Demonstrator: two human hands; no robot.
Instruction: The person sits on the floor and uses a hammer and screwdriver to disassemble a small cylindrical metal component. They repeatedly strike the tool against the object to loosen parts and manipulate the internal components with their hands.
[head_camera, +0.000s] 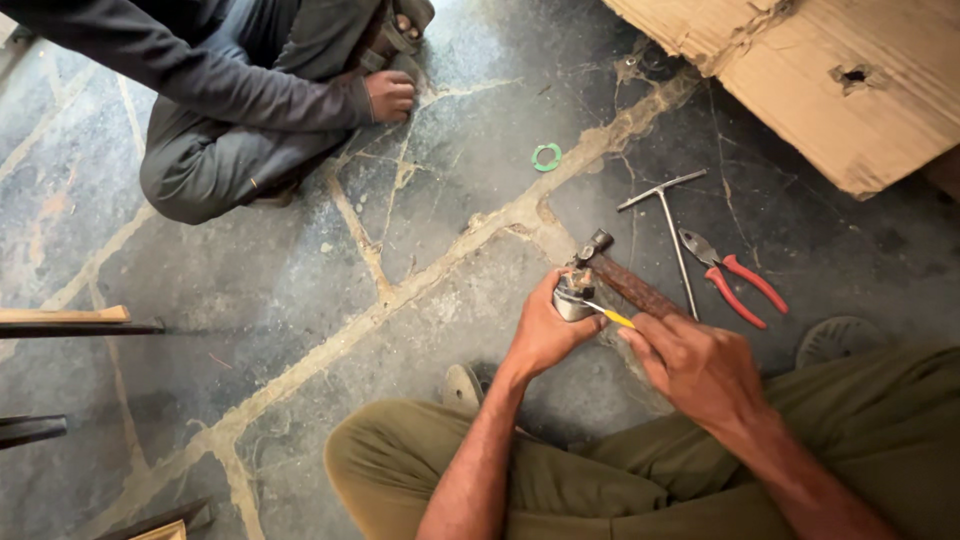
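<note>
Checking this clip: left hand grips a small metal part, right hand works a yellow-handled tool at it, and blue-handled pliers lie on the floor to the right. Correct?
Not quite. In the head view the pliers on the floor have red handles, not blue. The rest holds: the left hand grips the small metal part, and the right hand works the yellow-handled tool at it.

Informal floor-level workshop. Cracked stone floor (300, 300) with patched seams serving as work surface; red-handled pliers (735, 278), T-handle wrench (668, 215), rusty hammer (625, 280) and green washer (546, 157) lying loose; torn cardboard (830, 80) and wooden strips (60, 318) alongside.
</note>
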